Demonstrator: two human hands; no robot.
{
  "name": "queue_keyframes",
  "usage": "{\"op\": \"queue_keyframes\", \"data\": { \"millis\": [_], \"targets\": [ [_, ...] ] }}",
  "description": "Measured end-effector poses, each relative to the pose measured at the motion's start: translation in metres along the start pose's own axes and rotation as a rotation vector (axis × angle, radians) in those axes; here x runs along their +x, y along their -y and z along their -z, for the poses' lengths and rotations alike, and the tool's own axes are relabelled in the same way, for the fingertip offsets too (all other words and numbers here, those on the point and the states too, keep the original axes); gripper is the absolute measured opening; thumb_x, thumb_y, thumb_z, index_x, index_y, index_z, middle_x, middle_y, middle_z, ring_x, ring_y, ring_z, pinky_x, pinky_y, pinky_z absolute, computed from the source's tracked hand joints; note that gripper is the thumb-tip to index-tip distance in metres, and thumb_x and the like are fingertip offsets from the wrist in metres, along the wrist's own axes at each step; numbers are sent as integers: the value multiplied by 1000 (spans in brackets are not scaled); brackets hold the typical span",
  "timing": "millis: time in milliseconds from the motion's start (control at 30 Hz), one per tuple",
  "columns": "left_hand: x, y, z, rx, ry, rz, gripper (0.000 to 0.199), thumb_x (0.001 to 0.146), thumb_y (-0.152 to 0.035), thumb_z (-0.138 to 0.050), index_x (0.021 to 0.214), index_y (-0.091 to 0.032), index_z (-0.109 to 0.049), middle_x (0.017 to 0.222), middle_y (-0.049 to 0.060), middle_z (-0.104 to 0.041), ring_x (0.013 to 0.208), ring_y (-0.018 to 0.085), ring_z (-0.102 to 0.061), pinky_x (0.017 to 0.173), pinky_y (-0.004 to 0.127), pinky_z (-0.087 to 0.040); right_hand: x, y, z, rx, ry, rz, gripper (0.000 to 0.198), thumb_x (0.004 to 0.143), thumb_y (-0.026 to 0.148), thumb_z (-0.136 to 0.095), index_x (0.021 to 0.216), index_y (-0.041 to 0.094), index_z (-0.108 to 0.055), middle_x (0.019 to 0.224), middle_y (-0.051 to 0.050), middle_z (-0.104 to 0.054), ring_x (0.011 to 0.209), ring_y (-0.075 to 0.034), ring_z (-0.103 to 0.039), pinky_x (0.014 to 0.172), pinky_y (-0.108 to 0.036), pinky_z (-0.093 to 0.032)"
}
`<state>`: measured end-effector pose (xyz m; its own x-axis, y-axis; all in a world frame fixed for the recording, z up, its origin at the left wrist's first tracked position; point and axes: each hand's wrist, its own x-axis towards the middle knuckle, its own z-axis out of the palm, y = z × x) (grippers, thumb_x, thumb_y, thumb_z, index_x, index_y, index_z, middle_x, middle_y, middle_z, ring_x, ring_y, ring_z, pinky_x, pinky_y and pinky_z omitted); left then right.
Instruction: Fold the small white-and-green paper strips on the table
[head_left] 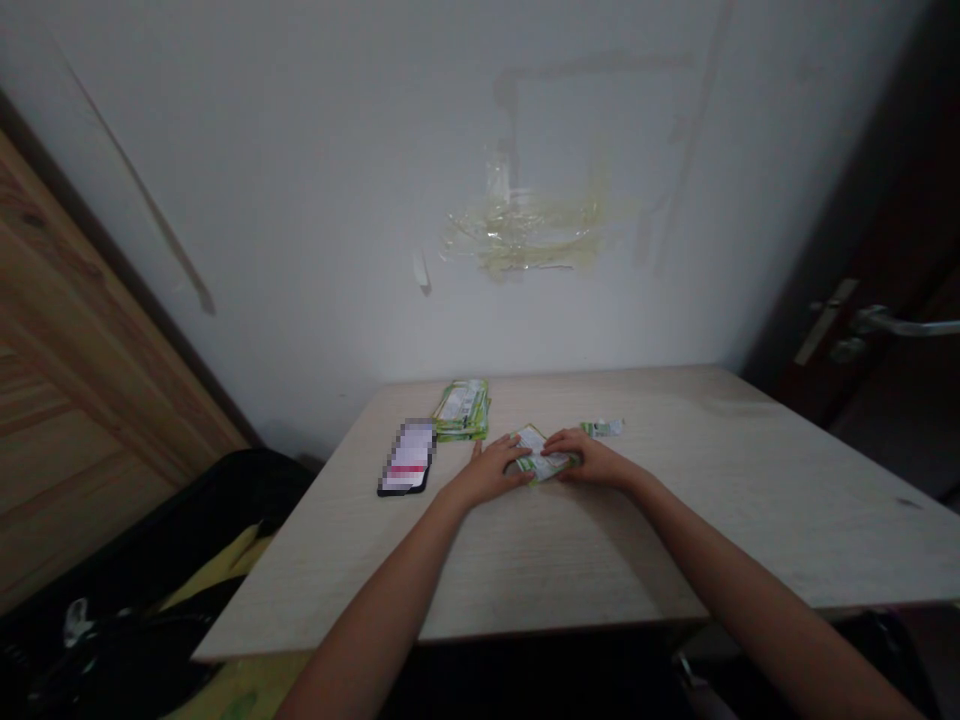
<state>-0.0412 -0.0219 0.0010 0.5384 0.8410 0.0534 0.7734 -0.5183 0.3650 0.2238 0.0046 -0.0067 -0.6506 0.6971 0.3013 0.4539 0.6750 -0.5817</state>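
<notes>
On the left of the pale surface [540, 580] I have a phone [409, 460] lying screen up, with a stack of green-and-white packets [462, 408] just beside it, toward the far edge by the wall [322, 230]. Next comes my left hand [493, 470], grasping the left side of a single green-and-white packet [541, 467] near the middle of the scene, though I cannot tell whether it touches the surface, while my right hand [587, 458] grips its right side; a small green-and-white strip [602, 428] lies just beyond that hand.
</notes>
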Motion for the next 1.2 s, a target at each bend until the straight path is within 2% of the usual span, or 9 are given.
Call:
{"op": "queue_keyframes", "data": {
  "millis": [133, 267, 400, 567, 733, 833, 967, 1067, 1200],
  "targets": [
    [0, 3, 1, -3, -17, -14, 57, 90, -60, -54, 138, -31, -56, 157, 10, -38, 146, 30, -31, 119, 56, -17, 0, 0, 1, 61, -31, 11, 27, 79, 24, -71, 106, 22, -74, 115, -9, -69, 112, -23, -61, 105, -44, -43],
    [2, 3, -2, 38, -128, -14, 51, 85, -55, -63, 129, -29, -65, 149, 11, -48, 139, 31, -41, 116, 50, -29, -1, 4, 0, 53, -67, -10, 17, 83, 26, -67, 97, 22, -75, 106, -8, -73, 105, -22, -64, 101, -43, -47],
    [4, 1, -2, 33, -179, 17, 45, 88, -54, -60, 123, -28, -70, 140, 9, -57, 132, 28, -49, 112, 45, -36, 0, 9, -1, 3, -122, -45, 17, 85, 27, -64, 95, 21, -76, 100, -9, -74, 99, -22, -66, 94, -40, -50],
    [3, -5, 6, -22, -182, 19, 50, 94, -62, -42, 116, -30, -74, 131, 6, -66, 124, 24, -57, 108, 39, -40, 3, 16, 0, -77, -95, -104, 23, 90, 33, -59, 94, 19, -76, 94, -9, -75, 89, -23, -67, 86, -37, -51],
    [4, -5, 6, -56, -231, 72, 51, 88, -65, -53, 109, -25, -76, 114, 6, -74, 112, 25, -63, 102, 36, -44, 4, 16, -1, -44, -128, -153, 24, 89, 31, -59, 104, 20, -74, 106, -9, -75, 97, -25, -68, 91, -39, -51],
    [5, -2, 3, -81, -260, 107, 44, 86, -56, -60, 113, -25, -74, 114, 6, -74, 114, 25, -63, 108, 40, -39, 4, 15, -4, -6, -173, -173, 31, 88, 30, -60, 115, 20, -70, 117, -10, -71, 107, -26, -66, 97, -41, -48],
    [6, -4, 1, -91, -272, 99, 40, 89, -47, -60, 125, -29, -67, 124, 4, -70, 119, 26, -60, 119, 51, -18, 5, 11, -10, -16, -221, -148, 38, 89, 28, -60, 125, 19, -60, 122, -11, -67, 110, -24, -62, 98, -39, -47],
    [4, -8, 1, -71, -260, 79, 40, 91, -41, -60, 130, -32, -61, 125, 3, -69, 121, 25, -58, 120, 56, -8, 6, 9, -14, -101, -271, -147, 30, 89, 30, -60, 116, 17, -58, 111, -10, -64, 99, -22, -61, 91, -37, -49],
    [3, -12, 0, -24, -256, 60, 37, 92, -38, -60, 129, -32, -62, 121, 5, -70, 119, 24, -58, 120, 56, -9, 6, 9, -16, -202, -223, -63, 15, 93, 30, -56, 100, 18, -62, 108, -9, -57, 95, -20, -58, 90, -35, -49]
  ]
}}
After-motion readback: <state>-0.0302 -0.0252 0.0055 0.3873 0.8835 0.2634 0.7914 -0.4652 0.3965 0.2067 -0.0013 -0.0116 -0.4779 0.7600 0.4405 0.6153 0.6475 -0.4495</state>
